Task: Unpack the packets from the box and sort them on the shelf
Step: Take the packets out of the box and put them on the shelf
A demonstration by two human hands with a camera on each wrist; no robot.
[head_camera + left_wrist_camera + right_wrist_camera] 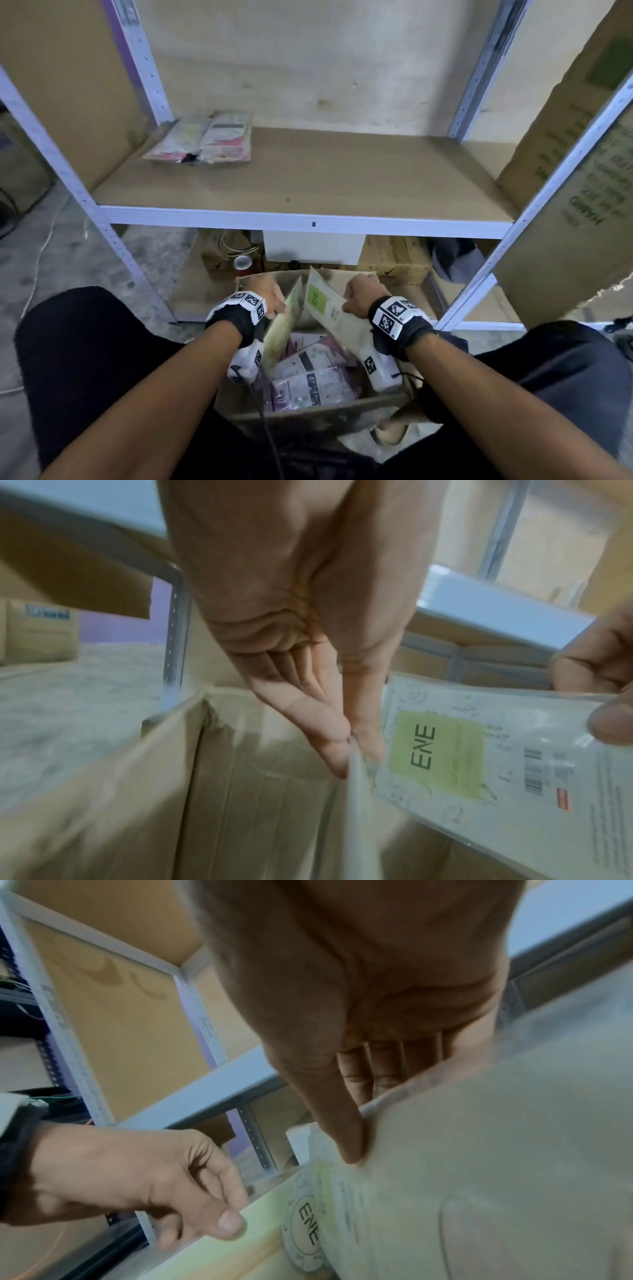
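down in the open cardboard box, purple-and-white packets lie piled at the bottom, and just above them both hands are busy. the left hand pinches the top edge of a pale green packet, thumb on one face and straight fingers on the other, pressed tight together with the thin edge between them. the right hand grips a second packet with a green label, thumb flat on the near face, fingers tucked behind it. both packets stand tilted, lower ends inside the box, tops leaning apart. beyond, on the shelf, two pink-printed packets lie flat side by side at the back left corner
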